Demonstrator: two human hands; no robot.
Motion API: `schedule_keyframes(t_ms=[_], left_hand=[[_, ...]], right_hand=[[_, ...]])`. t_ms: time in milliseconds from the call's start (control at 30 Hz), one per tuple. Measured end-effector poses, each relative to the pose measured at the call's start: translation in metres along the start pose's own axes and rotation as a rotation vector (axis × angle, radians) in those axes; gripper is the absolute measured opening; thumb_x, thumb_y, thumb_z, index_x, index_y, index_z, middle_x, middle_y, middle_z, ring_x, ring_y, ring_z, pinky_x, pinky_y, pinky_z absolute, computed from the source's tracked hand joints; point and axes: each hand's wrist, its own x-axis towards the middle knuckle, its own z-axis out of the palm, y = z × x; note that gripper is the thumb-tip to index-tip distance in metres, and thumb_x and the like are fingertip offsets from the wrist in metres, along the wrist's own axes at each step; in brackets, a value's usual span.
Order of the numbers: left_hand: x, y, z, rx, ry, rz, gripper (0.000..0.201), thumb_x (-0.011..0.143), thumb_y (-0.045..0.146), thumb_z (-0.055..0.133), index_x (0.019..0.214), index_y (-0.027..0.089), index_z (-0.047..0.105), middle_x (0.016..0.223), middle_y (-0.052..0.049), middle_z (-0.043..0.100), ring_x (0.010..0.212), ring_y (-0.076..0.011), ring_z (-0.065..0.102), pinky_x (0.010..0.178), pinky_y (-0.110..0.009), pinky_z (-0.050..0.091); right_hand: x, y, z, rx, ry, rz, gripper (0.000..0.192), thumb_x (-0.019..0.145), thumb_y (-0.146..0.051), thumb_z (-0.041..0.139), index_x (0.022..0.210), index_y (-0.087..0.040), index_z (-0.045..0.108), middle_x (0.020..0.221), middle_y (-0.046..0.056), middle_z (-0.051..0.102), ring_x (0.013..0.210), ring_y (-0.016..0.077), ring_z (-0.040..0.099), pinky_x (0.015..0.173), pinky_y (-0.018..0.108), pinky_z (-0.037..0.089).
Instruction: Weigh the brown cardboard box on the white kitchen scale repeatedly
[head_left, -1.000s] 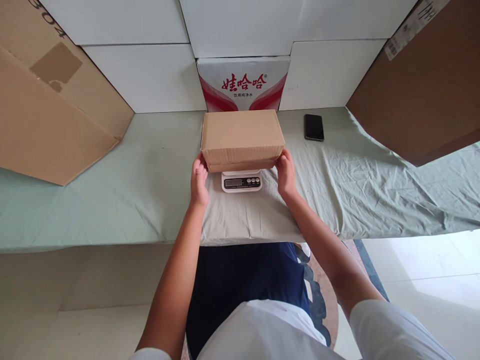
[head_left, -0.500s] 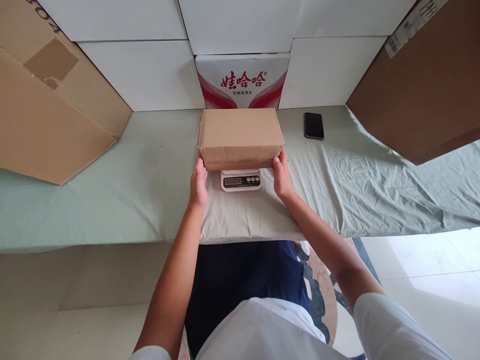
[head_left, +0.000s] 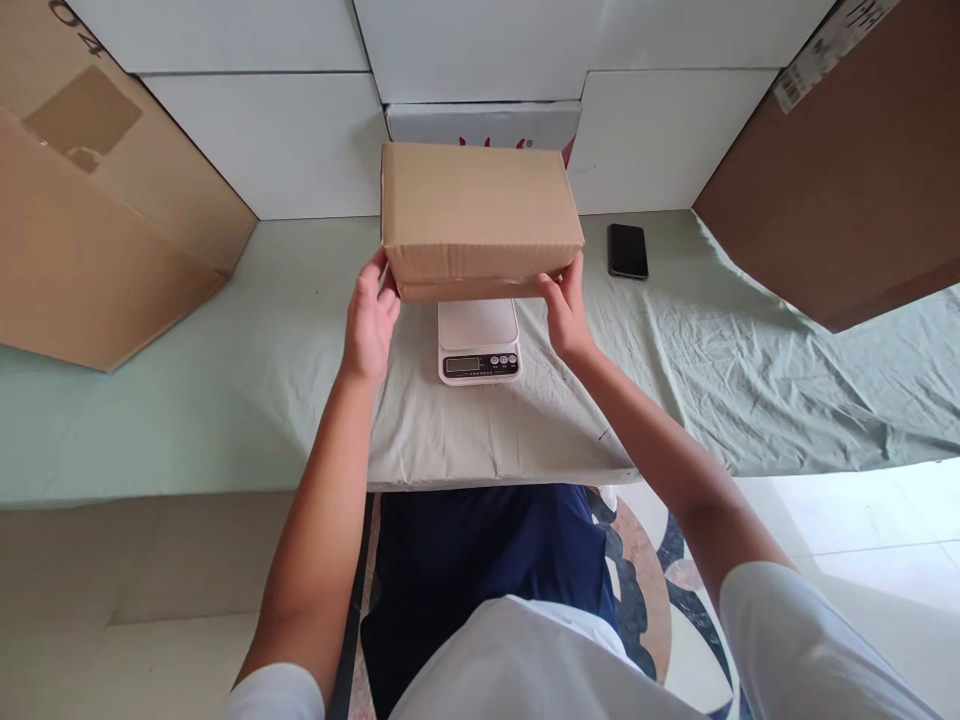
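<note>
Left hand point(head_left: 369, 322) and right hand point(head_left: 568, 318), part-curled, grip carton point(head_left: 480, 195) by near corners; long axis parallel to bench point(head_left: 225, 410) front edge, above scale point(head_left: 478, 338)

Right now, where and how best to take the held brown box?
Probably low on both short ends, from left and right: the brown box is wider than deep, no handle shows, and the left grip and right grip hold its lower near corners.

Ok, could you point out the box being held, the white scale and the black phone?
Held box point(head_left: 482, 215): head view, on its top face.
White scale point(head_left: 478, 333): head view, on its uncovered platform part.
Black phone point(head_left: 628, 251): head view, on its dark upper face.
</note>
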Motion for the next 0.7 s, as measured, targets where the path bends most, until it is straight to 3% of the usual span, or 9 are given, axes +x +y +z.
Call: schedule_keyframes(t_ms=[100,233,433,700], left_hand=[[0.030,-0.017,-0.001,-0.031,0.046,0.029,0.078,0.084,0.089,0.049,0.137,0.033,0.064,0.160,-0.005,0.052,0.163,-0.0315,0.033,0.134,-0.052,0.021],[0.064,-0.058,-0.003,-0.054,0.106,0.025,0.077,0.088,0.087,0.044,0.141,0.034,0.060,0.165,-0.005,0.047,0.165,-0.0264,0.027,0.136,-0.047,0.016],[0.086,-0.111,-0.010,-0.081,0.150,-0.067,0.085,0.085,0.089,0.044,0.145,0.031,0.058,0.175,-0.003,0.034,0.168,-0.0249,0.011,0.138,-0.044,0.011],[0.072,-0.116,0.004,0.072,0.156,-0.113,0.085,0.097,0.080,0.024,0.156,0.024,0.049,0.175,-0.005,0.034,0.167,-0.0232,0.022,0.135,-0.038,0.022]], right_hand=[[0.022,0.021,0.011,-0.035,0.011,-0.048,0.081,0.084,-0.083,0.056,0.150,-0.039,0.039,0.153,0.005,0.050,0.151,0.0308,0.043,0.131,0.055,0.037],[0.048,0.060,0.022,-0.072,0.036,-0.100,0.087,0.084,-0.085,0.052,0.155,-0.039,0.032,0.159,0.004,0.045,0.159,0.0297,0.035,0.135,0.057,0.030],[0.067,0.109,0.024,-0.042,0.094,-0.022,0.094,0.078,-0.090,0.052,0.150,-0.032,0.037,0.160,0.006,0.046,0.157,0.0285,0.038,0.138,0.052,0.024],[0.065,0.125,0.017,-0.043,0.058,0.108,0.094,0.077,-0.085,0.055,0.146,-0.023,0.039,0.161,0.013,0.045,0.154,0.0289,0.040,0.137,0.047,0.026]])
